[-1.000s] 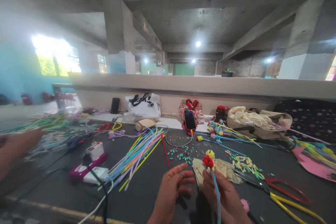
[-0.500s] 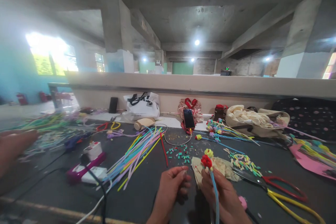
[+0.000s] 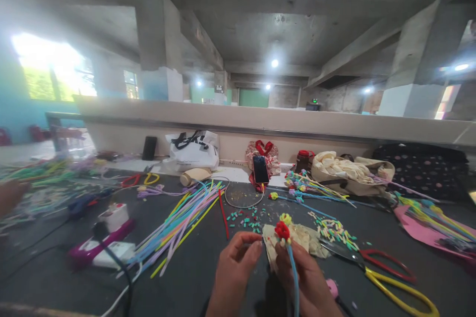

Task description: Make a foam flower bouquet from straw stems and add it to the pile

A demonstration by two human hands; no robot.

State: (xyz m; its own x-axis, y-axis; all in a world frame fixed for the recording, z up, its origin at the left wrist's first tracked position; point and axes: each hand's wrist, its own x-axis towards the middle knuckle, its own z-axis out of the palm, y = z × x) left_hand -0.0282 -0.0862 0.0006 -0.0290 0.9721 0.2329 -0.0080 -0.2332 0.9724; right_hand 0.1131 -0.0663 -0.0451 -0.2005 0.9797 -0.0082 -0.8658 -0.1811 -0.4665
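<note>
My right hand (image 3: 303,277) grips a pipe-cleaner flower, its red and yellow blossoms (image 3: 282,229) on top and its blue stem (image 3: 295,277) hanging down across the fingers. Left of it, my left hand (image 3: 235,270) is raised over the table with thumb and forefinger curved and a gap between them; I see nothing held there. A crumpled beige cloth (image 3: 310,240) lies just behind the right hand. Close by on the right are large scissors (image 3: 364,263) with one red and one yellow handle. Small cut pieces (image 3: 334,232) of cream and green are scattered beyond the cloth.
A bundle of loose pipe cleaners (image 3: 186,225) lies left of centre, beside a purple power strip (image 3: 84,252) with cables. Finished-looking flowers (image 3: 297,183), a propped phone (image 3: 260,169), and bags (image 3: 195,151) line the back. Another person's blurred hand (image 3: 11,195) shows at the far left.
My left thumb and forefinger have parted slightly from a closer pinch. The flower stays in my right hand. The view has turned a little to the right, and the other person's hand has drawn back leftward.
</note>
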